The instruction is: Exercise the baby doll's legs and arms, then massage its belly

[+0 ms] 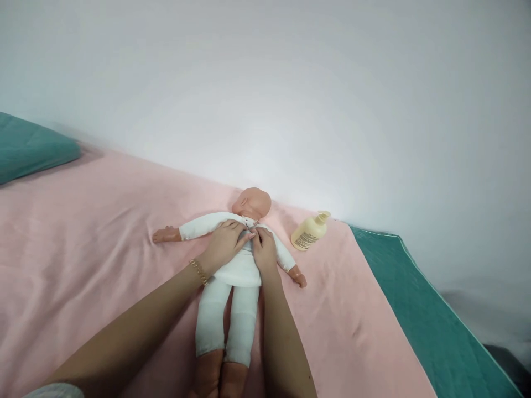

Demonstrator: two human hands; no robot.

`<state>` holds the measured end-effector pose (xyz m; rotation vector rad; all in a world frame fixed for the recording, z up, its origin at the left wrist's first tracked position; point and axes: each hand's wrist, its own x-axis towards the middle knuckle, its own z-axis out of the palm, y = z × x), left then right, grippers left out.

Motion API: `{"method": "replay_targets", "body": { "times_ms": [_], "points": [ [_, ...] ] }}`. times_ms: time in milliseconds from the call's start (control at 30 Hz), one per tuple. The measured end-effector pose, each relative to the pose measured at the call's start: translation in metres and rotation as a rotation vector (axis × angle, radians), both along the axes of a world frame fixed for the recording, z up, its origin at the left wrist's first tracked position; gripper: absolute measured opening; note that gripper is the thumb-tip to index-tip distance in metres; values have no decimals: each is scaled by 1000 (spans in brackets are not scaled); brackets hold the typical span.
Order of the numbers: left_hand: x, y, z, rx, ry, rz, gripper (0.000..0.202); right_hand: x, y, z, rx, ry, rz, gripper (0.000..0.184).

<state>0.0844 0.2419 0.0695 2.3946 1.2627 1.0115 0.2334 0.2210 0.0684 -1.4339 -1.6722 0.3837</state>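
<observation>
A baby doll (237, 272) with a white cloth body and brown plastic head, hands and feet lies stretched out. Its head points away from me and its arms are spread. My left hand (224, 243) rests on the left side of its upper back, fingers laid over the shoulder and thumb toward the middle. On the right side of the upper back is my right hand (264, 247), its fingers slightly bent against the cloth. Both thumbs come close together below the neck. Neither hand grasps anything. A cream pump bottle (309, 233) stands tilted in view right of the doll.
Under the doll is a wrinkled pink sheet (103, 221). A green pillow-like pad (35, 145) lies at the far left, and a green mattress edge (418, 298) shows at right. The pale wall (265, 99) rises directly behind the doll's head.
</observation>
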Motion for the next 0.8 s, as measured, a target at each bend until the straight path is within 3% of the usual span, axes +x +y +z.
{"method": "replay_targets", "body": {
  "times_ms": [300,600,800],
  "points": [
    [1,-3,0,43,-55,22,40,0,-5,-1,95,85,-2,27],
    [2,-2,0,-9,-10,34,44,0,1,-1,-3,-22,12,30],
    [2,-1,-2,23,-49,46,39,1,-1,-3,51,10,2,32]
  ]
}}
